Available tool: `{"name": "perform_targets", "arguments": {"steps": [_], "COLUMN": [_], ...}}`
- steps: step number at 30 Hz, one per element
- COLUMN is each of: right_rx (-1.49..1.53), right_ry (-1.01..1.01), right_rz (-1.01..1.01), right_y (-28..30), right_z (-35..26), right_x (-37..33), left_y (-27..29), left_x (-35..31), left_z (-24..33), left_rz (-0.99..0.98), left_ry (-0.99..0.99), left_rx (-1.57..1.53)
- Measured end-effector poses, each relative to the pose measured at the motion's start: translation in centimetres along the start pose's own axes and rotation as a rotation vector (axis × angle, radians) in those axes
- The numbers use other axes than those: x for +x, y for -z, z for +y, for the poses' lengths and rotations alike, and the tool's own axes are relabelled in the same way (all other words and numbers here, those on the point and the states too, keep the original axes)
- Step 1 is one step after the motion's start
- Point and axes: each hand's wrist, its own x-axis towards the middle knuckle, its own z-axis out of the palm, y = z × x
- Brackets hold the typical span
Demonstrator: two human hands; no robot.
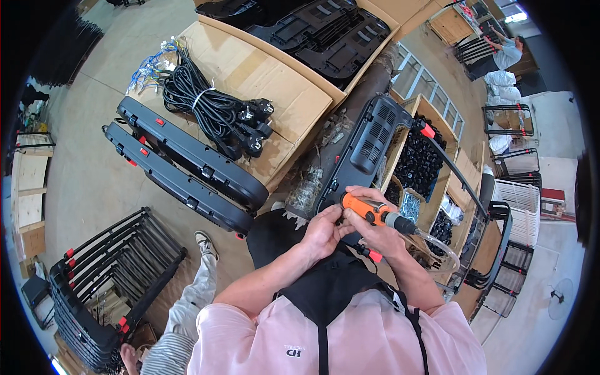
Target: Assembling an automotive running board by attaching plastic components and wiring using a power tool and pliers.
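Observation:
In my right hand [382,236] is an orange air screwdriver [362,209], with fingers wrapped round its body. A clear hose [445,247] runs from its dark rear end. Its tip points left, at the near end of a black plastic housing [369,140] with vent slots, joined to a black tubular frame [459,169] with red parts. My left hand [324,234] is at that same end of the housing, close to the tip. Its fingertips are pinched together, and what they hold is hidden.
Left lie two long black housings [187,165] and tied black power cables [200,100] on cardboard [269,81]. A carton [375,47] holds black panels. Right, a wooden bin [390,178] contains black parts and screws. Stacked frames [119,269] and another person [181,325] are lower left.

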Motion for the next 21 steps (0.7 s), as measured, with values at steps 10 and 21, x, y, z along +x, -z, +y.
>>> {"name": "perform_targets", "arguments": {"steps": [10, 21], "right_rx": [-0.021, 0.608], "right_ry": [-0.010, -0.141], "right_rz": [0.088, 0.868], "right_y": [0.3, 8.6], "right_z": [-1.6, 2.3], "right_x": [-1.0, -18.8], "left_y": [0.0, -6.6], "left_x": [-0.2, 6.8], "left_z": [0.0, -2.3], "left_rz": [-0.027, -0.151], "left_ry": [0.041, 0.061], "left_rx": [0.093, 0.286]}}
